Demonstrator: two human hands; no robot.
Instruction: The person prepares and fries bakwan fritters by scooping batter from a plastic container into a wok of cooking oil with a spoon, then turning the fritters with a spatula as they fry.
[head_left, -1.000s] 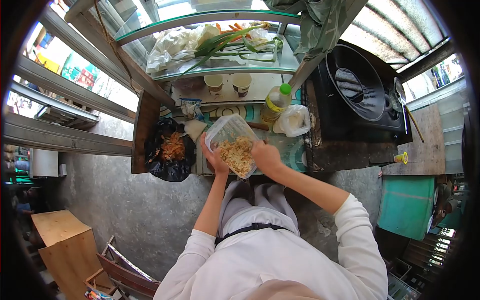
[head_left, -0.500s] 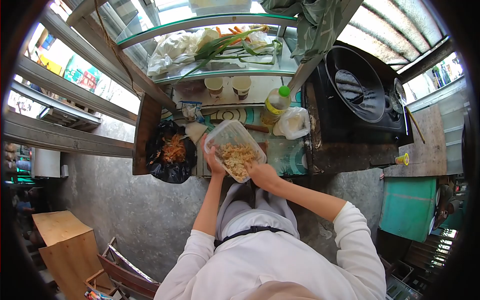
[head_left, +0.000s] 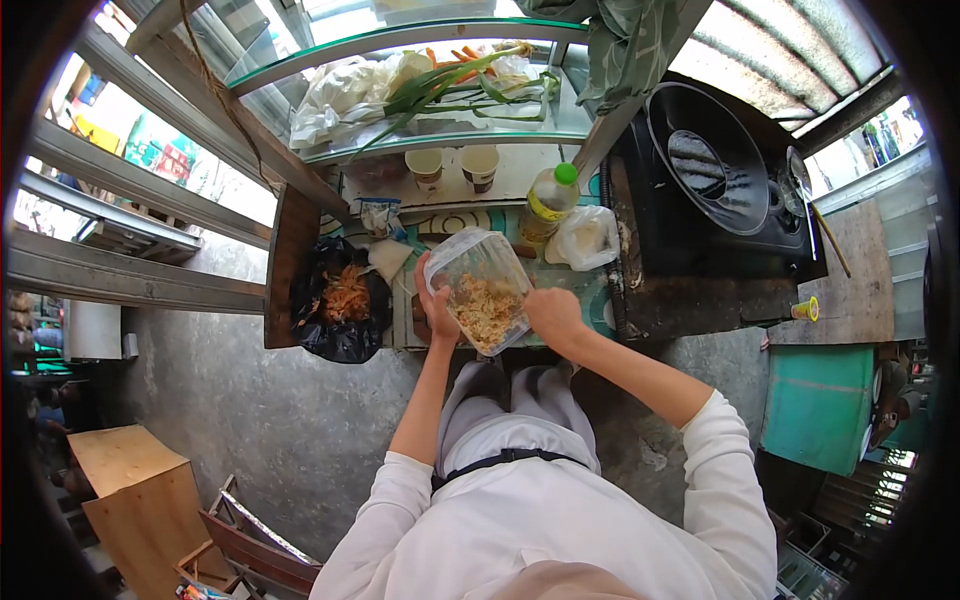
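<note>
A clear plastic container (head_left: 465, 250) with crumbly light-brown food (head_left: 487, 312) in it is tilted over the front of the counter. My left hand (head_left: 438, 305) grips its left side, fingers wrapped round the wall. At the container's right edge is my right hand (head_left: 553, 315), its fingers closed; what they hold, if anything, is hidden. Left of the container lies a black plastic bag (head_left: 348, 343) with orange-brown shreds (head_left: 347, 297) in it. Behind the container stand a green-capped bottle (head_left: 550, 205) and a white plastic bag (head_left: 585, 238).
Two paper cups (head_left: 480, 168) stand at the back of the counter. Green onions (head_left: 430, 88) lie on the glass shelf above. A black wok (head_left: 715, 165) sits on the stove at right, with a yellow cup (head_left: 805, 309) near its front corner.
The container has shifted slightly right and tilted more. My right hand has moved right and up, from over the food to the container's right edge.
</note>
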